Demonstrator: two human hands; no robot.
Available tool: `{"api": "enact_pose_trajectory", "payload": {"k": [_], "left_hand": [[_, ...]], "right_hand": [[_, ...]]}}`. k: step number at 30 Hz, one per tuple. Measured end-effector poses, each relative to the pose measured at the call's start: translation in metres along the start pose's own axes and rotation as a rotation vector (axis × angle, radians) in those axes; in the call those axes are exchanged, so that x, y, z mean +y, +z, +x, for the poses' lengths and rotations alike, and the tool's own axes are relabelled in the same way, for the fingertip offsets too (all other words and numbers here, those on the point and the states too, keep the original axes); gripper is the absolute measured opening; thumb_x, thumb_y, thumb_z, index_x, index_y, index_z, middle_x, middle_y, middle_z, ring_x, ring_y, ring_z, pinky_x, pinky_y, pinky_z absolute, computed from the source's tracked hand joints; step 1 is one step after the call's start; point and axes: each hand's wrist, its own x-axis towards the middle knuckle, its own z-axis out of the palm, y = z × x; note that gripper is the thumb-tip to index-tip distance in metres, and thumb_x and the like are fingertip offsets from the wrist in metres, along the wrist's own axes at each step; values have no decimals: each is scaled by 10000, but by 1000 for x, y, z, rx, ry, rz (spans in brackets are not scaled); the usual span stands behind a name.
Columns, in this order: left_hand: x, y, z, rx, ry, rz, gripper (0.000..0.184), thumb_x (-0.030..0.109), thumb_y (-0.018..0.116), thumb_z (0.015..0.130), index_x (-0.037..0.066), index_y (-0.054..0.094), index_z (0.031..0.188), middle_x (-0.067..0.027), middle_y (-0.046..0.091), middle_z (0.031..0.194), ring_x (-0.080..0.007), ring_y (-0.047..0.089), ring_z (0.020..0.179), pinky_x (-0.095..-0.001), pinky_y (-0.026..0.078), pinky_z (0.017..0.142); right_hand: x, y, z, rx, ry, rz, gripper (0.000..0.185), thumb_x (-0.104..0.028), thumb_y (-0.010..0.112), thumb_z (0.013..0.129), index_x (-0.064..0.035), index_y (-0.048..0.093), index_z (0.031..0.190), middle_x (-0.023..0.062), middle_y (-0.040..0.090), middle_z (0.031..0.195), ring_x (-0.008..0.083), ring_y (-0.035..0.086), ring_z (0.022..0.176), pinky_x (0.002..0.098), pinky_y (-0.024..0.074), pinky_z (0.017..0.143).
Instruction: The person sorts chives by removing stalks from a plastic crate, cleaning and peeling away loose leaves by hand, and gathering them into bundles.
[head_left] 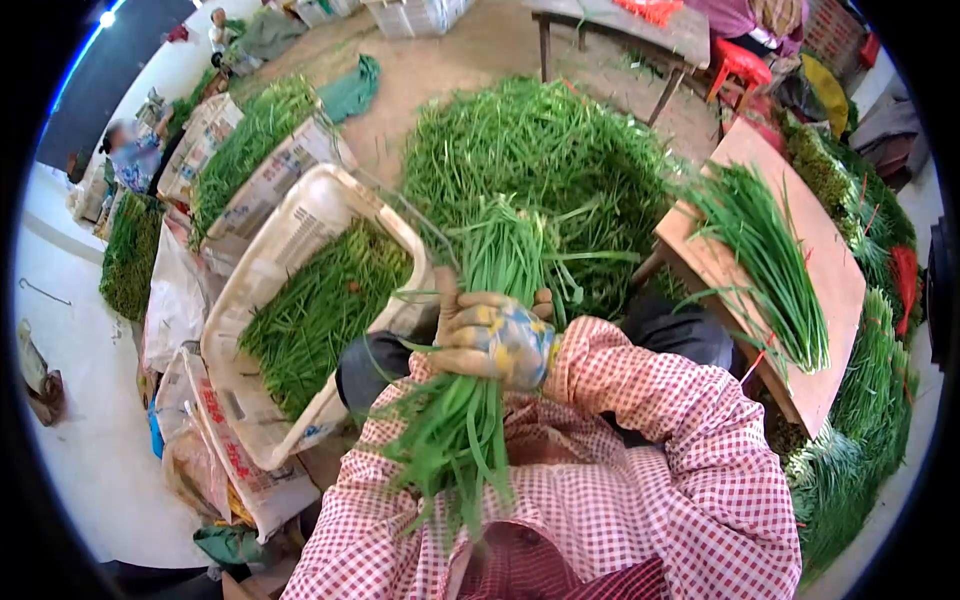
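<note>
In the head view, both hands are closed around a thick bunch of long, flat, grass-like green leaves [455,425] in front of the chest. The right hand [500,342], in a blue, yellow and white patterned covering with dull tan fingers, wraps tightly across the middle of the bunch. The left hand [447,295] is mostly hidden behind it, its thumb upright along the side. The paler, stiffer stalks point away from the body; the limp leaf ends spill over the red-and-white checked cloth [640,490] of the clothing.

Just beyond the hands lies a broad, tangled mound of loose greens [520,130]. To the left, a scuffed off-white plastic crate [225,340], oblong with rounded corners and a slotted wall, stands tilted and holds short, matted green clippings [320,310]. A thin, curved wire handle [415,215] rises near its rim.

To the right, a smooth, tan, flat tabletop [830,245] carries a fanned sheaf of slender green stalks [775,265]; thin red strips [757,362] lie at its edge. Beside it are densely packed green bundles [850,450], feathery and pale in places.

Farther off are a crumpled teal cloth [350,90], a glossy red plastic stool [740,65], a worn gray table [640,25] with something bright red on it, and two other people at the upper left. Wrinkled white sacks [255,470] with red print lie at the lower left.
</note>
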Motion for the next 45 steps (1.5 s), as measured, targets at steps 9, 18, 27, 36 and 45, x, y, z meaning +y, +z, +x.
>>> {"api": "enact_pose_trajectory", "payload": {"k": [9, 18, 27, 36, 45], "left_hand": [[20, 6, -5, 5, 206, 411, 610, 228, 682, 778, 10, 438, 1293, -111, 602, 1108, -196, 607, 868, -272, 516, 763], [42, 62, -81, 9, -39, 932, 625, 134, 743, 648, 4, 510, 1213, -84, 631, 1047, -195, 612, 902, -349, 509, 772], [-39, 26, -154, 32, -210, 977, 840, 155, 826, 633, 34, 411, 1354, -78, 552, 1262, -195, 503, 1142, -359, 376, 1006], [-63, 46, -147, 22, -127, 708, 847, 92, 787, 713, 20, 316, 1412, -111, 433, 1396, -205, 426, 1242, -355, 345, 1051], [-79, 31, -150, 34, -73, 728, 945, 170, 758, 782, 52, 130, 1477, -116, 353, 1455, -197, 362, 1312, -363, 290, 1093]], "right_hand": [[-30, 9, -42, 251, 77, 491, 275, -113, 637, 812, -57, 604, 1079, 102, 639, 1032, 279, 593, 1047, 412, 457, 909], [-44, 81, -29, 856, 667, 1962, 817, -619, 583, 807, -68, 364, 1369, 132, 485, 1296, 267, 467, 1200, 418, 418, 990], [-8, 63, -55, 1141, 525, 2080, 859, -681, 567, 757, -28, 430, 1297, 190, 567, 1199, 327, 572, 1098, 487, 487, 938], [26, 20, -55, 1010, 1272, 1404, 254, -309, 633, 894, -65, 598, 837, -56, 436, 539, 56, 349, 404, 224, 271, 362], [192, -92, -108, 1243, 1103, 1251, 247, -250, 586, 870, -28, 576, 979, 19, 515, 657, 116, 481, 521, 245, 406, 430]]}}
